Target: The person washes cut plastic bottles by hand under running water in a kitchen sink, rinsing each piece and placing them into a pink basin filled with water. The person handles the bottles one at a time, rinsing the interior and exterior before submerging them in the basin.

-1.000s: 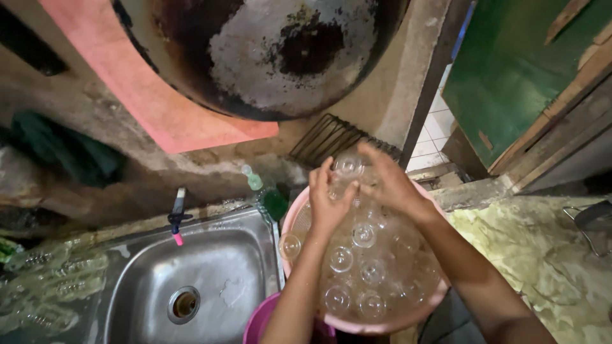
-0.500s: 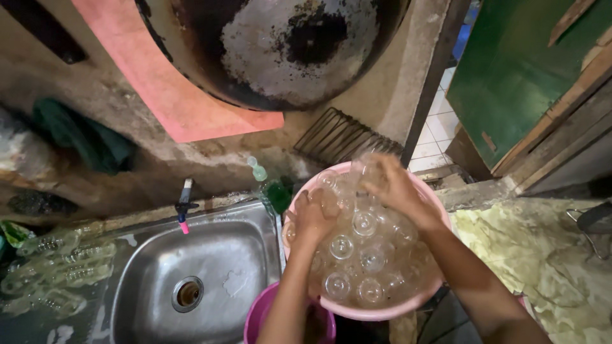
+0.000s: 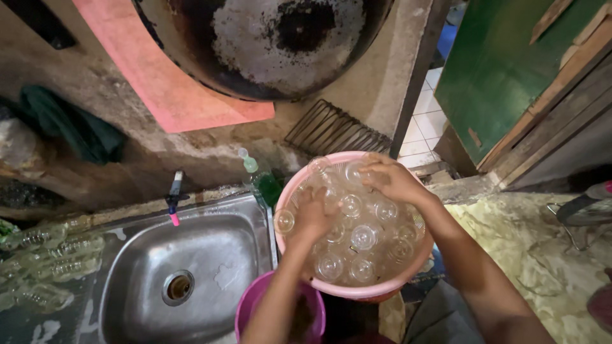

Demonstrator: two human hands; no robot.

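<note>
Here both hands sit in the pink basin (image 3: 417, 264) w/ clear glasses (image 3: 363, 237): left hand (image 3: 314, 213) clasps one near-side, right hand (image 3: 390, 179) grips one at far rim.

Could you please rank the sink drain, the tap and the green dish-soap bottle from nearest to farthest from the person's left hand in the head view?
Measured from the left hand, resting on the clear glasses in the pink basin:
1. Green dish-soap bottle, just to its left by the basin rim.
2. Tap, farther left, behind the sink.
3. Sink drain, lower left; close to the tap's distance.
</note>
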